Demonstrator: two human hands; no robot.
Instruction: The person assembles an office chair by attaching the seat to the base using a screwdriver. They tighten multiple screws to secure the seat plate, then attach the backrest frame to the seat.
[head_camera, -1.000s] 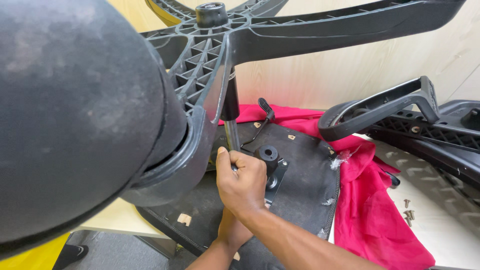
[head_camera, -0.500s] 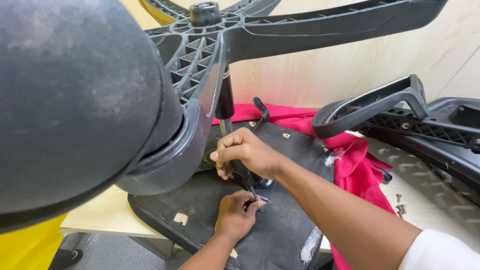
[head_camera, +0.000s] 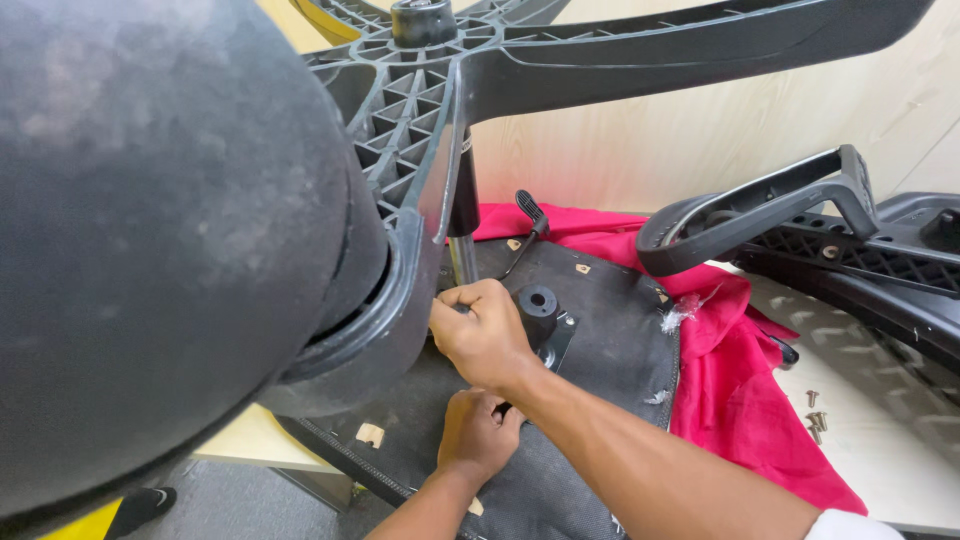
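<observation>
- Far left: big black castor wheel (head_camera: 150, 230) right up against the camera, blurred, fills the left half. It sits on one leg of the five-star chair base (head_camera: 440, 90), so the chair is upside down, base up.
- Gas lift column (head_camera: 462, 225) runs from the base hub down into the mechanism plate (head_camera: 552, 345) on the seat underside (head_camera: 600, 330).
- Left hand (head_camera: 478, 440): closed in a fist, low on the seat underside, near edge. A dark bit shows at the knuckles, maybe a tool handle; can't tell what it has hold of.
- Right hand (head_camera: 485, 335): fingers curled tight, pinched at the foot of the column beside the black round knob (head_camera: 537, 303). Grip contents hidden behind the fingers.
- Step, my read: working a fastener or fitting on the mechanism plate at the column foot. Next move needs the left hand steadying the seat while the right turns or pulls; tight clearance under the castor.
- Right of that: lever (head_camera: 528, 225) sticking up, red cloth (head_camera: 740, 390) under the seat.
- Far right: detached black armrest (head_camera: 770, 205), loose screws (head_camera: 815, 410) on the table (head_camera: 880, 450).
</observation>
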